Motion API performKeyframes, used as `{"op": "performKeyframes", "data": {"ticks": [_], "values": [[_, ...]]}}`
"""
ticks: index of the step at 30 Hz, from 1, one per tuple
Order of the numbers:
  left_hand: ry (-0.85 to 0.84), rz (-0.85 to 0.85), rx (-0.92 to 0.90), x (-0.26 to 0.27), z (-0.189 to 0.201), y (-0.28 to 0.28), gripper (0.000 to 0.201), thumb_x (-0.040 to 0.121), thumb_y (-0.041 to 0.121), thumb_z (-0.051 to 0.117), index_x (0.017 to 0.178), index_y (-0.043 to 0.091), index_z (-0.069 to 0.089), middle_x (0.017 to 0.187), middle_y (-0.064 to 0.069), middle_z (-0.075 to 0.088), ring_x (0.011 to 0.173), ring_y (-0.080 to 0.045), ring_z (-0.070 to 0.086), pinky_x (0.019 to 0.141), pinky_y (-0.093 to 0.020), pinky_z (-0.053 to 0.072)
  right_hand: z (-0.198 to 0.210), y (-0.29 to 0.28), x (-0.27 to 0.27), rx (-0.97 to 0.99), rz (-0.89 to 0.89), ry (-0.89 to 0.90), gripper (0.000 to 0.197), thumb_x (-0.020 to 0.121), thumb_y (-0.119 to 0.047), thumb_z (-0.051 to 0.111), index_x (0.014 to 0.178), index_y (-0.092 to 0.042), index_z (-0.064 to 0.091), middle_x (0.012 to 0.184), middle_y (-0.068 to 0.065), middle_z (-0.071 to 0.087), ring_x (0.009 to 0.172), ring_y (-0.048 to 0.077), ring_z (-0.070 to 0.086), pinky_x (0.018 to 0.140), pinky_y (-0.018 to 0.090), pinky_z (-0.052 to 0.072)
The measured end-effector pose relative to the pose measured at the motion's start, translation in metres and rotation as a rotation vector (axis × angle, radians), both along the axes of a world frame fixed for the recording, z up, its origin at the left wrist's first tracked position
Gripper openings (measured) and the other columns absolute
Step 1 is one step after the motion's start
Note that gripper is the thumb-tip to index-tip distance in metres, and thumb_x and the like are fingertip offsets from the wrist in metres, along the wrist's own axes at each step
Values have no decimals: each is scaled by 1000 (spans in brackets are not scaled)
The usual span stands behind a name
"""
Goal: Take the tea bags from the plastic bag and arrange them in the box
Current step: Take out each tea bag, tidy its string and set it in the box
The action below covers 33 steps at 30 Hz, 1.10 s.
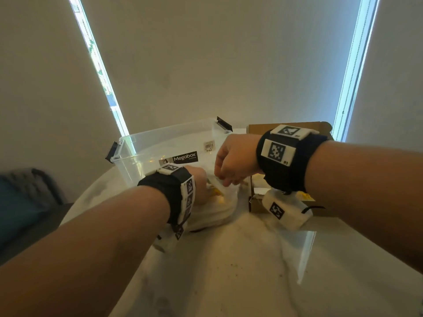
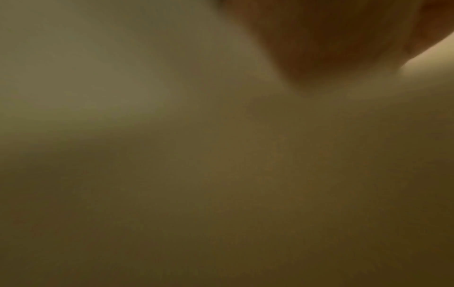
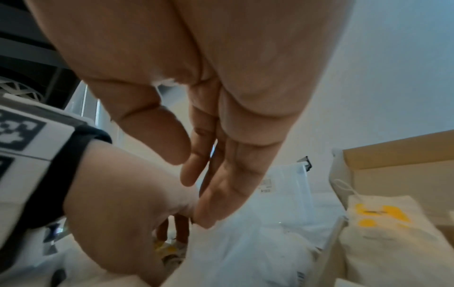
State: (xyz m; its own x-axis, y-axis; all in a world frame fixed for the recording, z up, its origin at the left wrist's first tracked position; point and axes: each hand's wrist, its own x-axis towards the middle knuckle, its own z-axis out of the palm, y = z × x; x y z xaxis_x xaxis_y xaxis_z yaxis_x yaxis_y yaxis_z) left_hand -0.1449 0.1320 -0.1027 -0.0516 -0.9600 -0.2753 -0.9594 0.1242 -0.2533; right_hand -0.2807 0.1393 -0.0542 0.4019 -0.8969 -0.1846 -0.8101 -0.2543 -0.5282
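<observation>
Both forearms reach in over the pale marbled worktop (image 1: 229,271), each wrist wrapped in a black band carrying square black-and-white marker tags. Just beyond them the white plastic bag (image 1: 212,209) lies crumpled toward the far edge of the worktop. The left hand (image 1: 198,181) is sunk into its mouth; whether those fingers are closed on anything cannot be told, since the left wrist view shows only blur. The right hand (image 1: 233,160) hovers at the bag's upper edge, fingers (image 3: 221,194) extended downward with the thumb set apart from them, holding nothing visible. Yellow-printed tea bags (image 1: 216,194) show inside the bag's opening.

Judging by this, the step in hand is fishing tea bags out of the bag. The next move calls for a firm pinch on one packet, then a short carry right to the cardboard box (image 1: 256,202), where a yellow-marked packet (image 3: 378,215) already lies.

Farther back a clear plastic tub (image 1: 142,147) reads "Megabox", with a barcode price sticker too small to read.
</observation>
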Motion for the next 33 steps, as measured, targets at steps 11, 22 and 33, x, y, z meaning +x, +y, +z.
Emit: {"op": "performKeyframes", "data": {"ticks": [11,22,33], "values": [[103,31,-17,14,1,-5,35,89,27,69,121,15,65,99,-2,61,86,-18,56,61,-23,43,-14,9,22,-177,142,444,34,102,-22,52,130,-8,65,123,7,68,108,21,65,88,25,48],[192,-35,2,21,-7,-3,37,90,33,66,127,28,63,117,1,64,100,-17,58,76,-26,42,-23,-13,25,-15,93,427,41,101,-22,54,138,-3,55,122,15,65,87,25,63,71,28,54],[585,11,-77,42,1,12,59,70,38,87,123,31,62,96,14,62,92,-8,61,88,-31,53,-11,-13,14,-14,46,368,33,88,-15,75,120,-14,70,108,5,74,92,23,73,86,36,61]]}}
